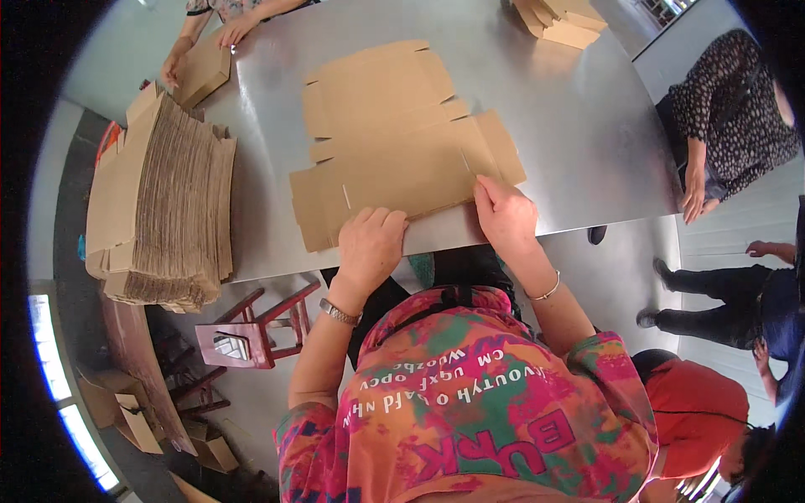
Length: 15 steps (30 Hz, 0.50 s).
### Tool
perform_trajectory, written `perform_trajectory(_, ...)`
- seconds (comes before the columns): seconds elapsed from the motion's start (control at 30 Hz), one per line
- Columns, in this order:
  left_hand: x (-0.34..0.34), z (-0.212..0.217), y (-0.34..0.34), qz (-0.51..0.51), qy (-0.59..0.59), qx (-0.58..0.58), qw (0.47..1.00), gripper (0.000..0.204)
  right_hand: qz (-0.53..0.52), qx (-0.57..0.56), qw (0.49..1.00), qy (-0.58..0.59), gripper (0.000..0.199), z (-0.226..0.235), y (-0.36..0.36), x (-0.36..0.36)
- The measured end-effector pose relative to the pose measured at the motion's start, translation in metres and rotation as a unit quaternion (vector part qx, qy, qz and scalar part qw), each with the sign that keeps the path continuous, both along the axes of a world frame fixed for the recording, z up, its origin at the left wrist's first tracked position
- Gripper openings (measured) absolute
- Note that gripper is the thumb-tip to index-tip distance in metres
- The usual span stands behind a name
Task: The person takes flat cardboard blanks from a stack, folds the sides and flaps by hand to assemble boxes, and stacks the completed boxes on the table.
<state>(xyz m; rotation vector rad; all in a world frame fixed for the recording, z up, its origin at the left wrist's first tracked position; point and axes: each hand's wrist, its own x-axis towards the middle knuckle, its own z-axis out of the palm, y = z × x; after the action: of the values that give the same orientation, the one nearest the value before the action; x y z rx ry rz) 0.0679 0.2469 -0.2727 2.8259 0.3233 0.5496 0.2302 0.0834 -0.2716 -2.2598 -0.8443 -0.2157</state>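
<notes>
A flat die-cut cardboard box blank (390, 163) lies unfolded on the metal table, its flaps and slits showing. Along its near edge, my left hand (371, 245) is closed, fingers curled on the cardboard left of the middle. My right hand (508, 215) pinches the same edge further right, thumb and fingers pressed together near the corner. That edge looks slightly turned up between the two hands. Part of the near edge is hidden under my fingers.
A tall stack of cardboard blanks (172, 201) stands at the table's left edge. Across the metal table (579, 142), another person's hands (239, 31) are by a brown box (205, 74). Folded cardboard (566, 23) lies far right. A red stool (251, 331) stands below left; other people are at right.
</notes>
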Motion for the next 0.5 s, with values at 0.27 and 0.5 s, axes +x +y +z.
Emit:
perform_trajectory(0.27, -0.067, -0.022, -0.013, 0.177, -0.265, -0.116, 0.941, 0.018, -0.022, -0.063, 0.998, -0.004, 0.013, 0.0, 0.008, 0.006)
perform_trajectory(0.5, -0.043, -0.014, -0.009, 0.289, -0.195, -0.259, 0.901, 0.018, 0.039, -0.089, 0.995, 0.033, 0.017, 0.002, 0.003, 0.013)
